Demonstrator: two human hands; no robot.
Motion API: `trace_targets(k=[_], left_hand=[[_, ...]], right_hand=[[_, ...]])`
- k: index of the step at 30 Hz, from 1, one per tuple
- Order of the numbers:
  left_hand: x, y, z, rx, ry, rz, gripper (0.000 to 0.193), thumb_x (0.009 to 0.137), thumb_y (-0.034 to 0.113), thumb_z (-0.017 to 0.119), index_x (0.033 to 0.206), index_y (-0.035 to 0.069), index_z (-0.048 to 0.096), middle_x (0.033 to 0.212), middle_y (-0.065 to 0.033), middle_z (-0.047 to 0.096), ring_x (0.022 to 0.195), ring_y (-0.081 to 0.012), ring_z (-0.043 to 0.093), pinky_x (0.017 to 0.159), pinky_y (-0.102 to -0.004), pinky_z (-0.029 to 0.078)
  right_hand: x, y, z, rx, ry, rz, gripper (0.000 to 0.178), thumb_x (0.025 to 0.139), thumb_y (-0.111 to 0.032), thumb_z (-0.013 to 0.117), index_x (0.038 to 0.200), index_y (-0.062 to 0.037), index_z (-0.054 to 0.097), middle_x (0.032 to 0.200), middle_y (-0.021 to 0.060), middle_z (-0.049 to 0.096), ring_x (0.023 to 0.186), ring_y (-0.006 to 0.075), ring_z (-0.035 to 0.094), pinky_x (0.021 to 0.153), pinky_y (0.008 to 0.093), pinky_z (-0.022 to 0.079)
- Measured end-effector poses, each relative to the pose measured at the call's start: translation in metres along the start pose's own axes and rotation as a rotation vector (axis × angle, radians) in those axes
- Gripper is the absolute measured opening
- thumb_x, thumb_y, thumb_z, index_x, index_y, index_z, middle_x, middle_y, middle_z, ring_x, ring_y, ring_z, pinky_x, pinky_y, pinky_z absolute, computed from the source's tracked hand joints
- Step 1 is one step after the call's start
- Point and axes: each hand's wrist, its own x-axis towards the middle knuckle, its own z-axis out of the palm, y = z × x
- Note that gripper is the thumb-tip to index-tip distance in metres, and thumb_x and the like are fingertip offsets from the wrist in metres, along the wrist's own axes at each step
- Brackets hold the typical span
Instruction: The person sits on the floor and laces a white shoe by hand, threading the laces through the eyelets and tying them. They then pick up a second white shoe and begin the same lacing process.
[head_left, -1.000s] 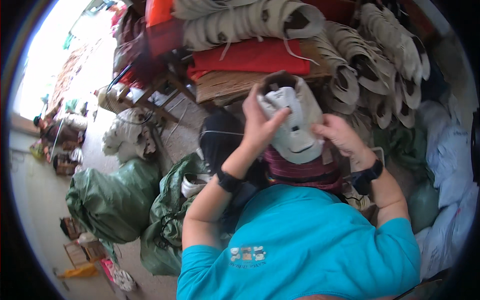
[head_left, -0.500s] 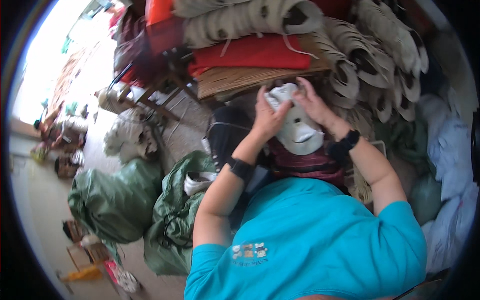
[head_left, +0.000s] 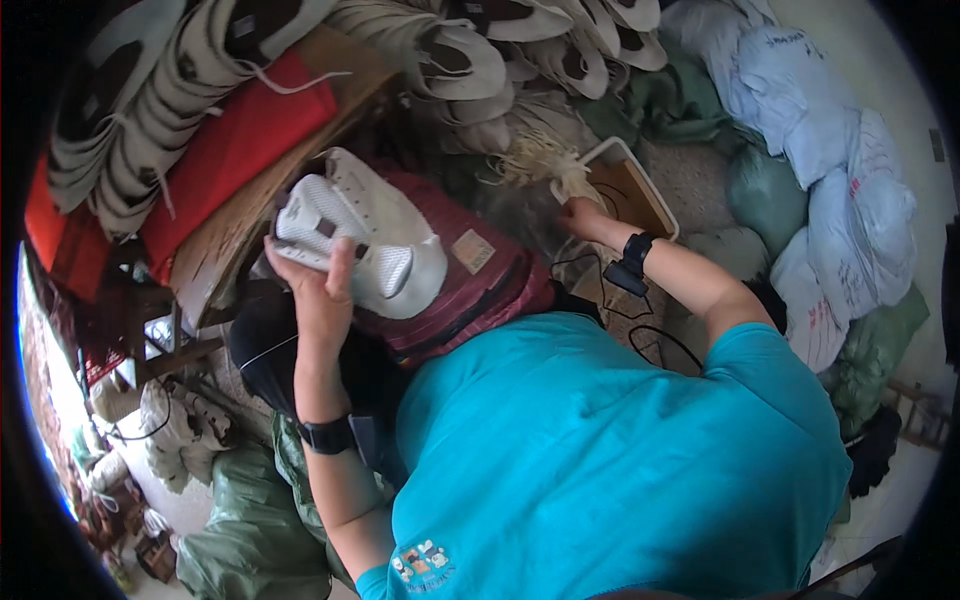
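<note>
A white shoe upper [head_left: 405, 265] with perforated panels and rows of eyelets lies over a maroon cloth bundle on my lap. My left hand [head_left: 325, 280] grips its end at the left, thumb on top. To the right, my right hand [head_left: 585, 218] reaches down to a bundle of cream shoelaces [head_left: 572, 178]. Its fingers are curled at the gathered part of the laces; the fingertips are partly hidden. The loose ends of the laces fan out beyond it, beside a white-rimmed box.
The wooden bench [head_left: 215, 260] at the left carries red cloth [head_left: 245, 150] and rows of nested shoe uppers [head_left: 150, 140]. The white-rimmed box [head_left: 655, 200] stands by my right wrist, with a black cable [head_left: 665, 335] nearer me. Stuffed white sacks [head_left: 795, 90] and green sacks [head_left: 250, 520] surround me.
The view has turned to the right. My right hand has left the shoe upper and moved right to the shoelaces. My left hand still holds the upper.
</note>
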Motion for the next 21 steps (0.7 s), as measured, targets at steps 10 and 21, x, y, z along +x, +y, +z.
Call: trace_targets(k=[10,21], left_hand=[[-0.001,0.007,-0.001,0.082,-0.018,-0.094,0.110,0.094,0.048,0.066,0.151,-0.008,-0.010,0.153,-0.0264,0.023,0.144,-0.0313,0.023,0.119,-0.0394,0.014],[-0.002,0.011,-0.010,0.054,-0.050,-0.051,0.082,0.097,0.040,0.064,0.149,-0.003,0.017,0.144,-0.0216,0.038,0.134,-0.0269,0.037,0.114,-0.0393,0.026]], right_hand=[[0.046,0.064,0.031,0.377,0.636,0.013,0.031,0.084,-0.024,0.072,0.107,-0.0042,0.070,0.101,0.0159,0.071,0.097,0.0315,0.068,0.084,0.0400,0.053],[0.033,0.037,-0.007,0.099,0.616,0.009,0.022,0.086,-0.025,0.065,0.092,-0.0038,0.069,0.094,0.0180,0.070,0.089,0.0376,0.066,0.078,0.0444,0.053]])
